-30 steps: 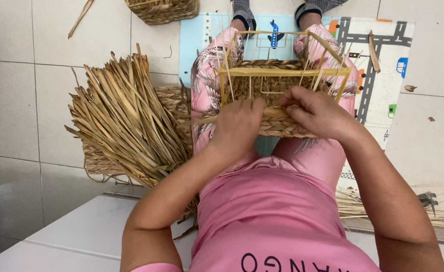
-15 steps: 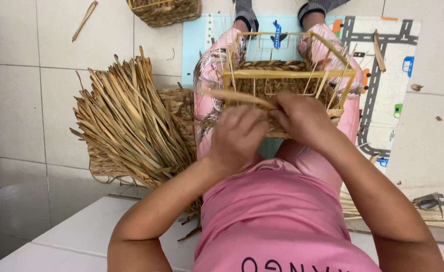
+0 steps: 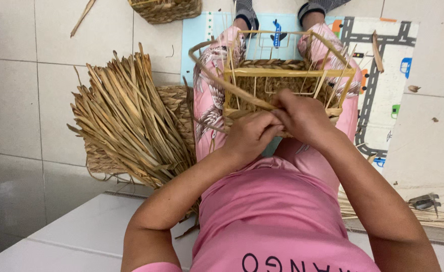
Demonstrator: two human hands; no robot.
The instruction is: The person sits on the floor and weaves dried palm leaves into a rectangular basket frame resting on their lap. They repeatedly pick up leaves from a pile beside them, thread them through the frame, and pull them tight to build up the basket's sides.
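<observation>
Right on the person's lap sits a half-woven basket frame (image 3: 287,75), a boxy cage of pale yellow ribs with braided straw already filling its far wall and lower band, and everything else is best placed from it. Both hands meet at the frame's near wall, touching each other: the left hand (image 3: 249,135) is curled tight, fingers closed on a long flat straw strand (image 3: 217,75), while the right hand (image 3: 302,117) is bent over beside it, fingertips pinching at the same spot on the near rim; whether it grips the strand too or only the weave is hidden by the knuckles. From that pinch the strand runs up and to the left, its long axis slanting away from the frame's near left corner, then arcs round in a loop toward the far left corner. So the free length lies on the left-hand side, and the left hand is the nearer one to it. Left of the frame, well apart on the tiled floor (image 3: 40,90), leans a thick bundle of dry straw (image 3: 131,116) against a finished woven basket (image 3: 174,108). Another woven basket (image 3: 166,9) lies beyond the frame's far left, and a road-patterned play mat (image 3: 383,65) spreads beneath and to its right.
</observation>
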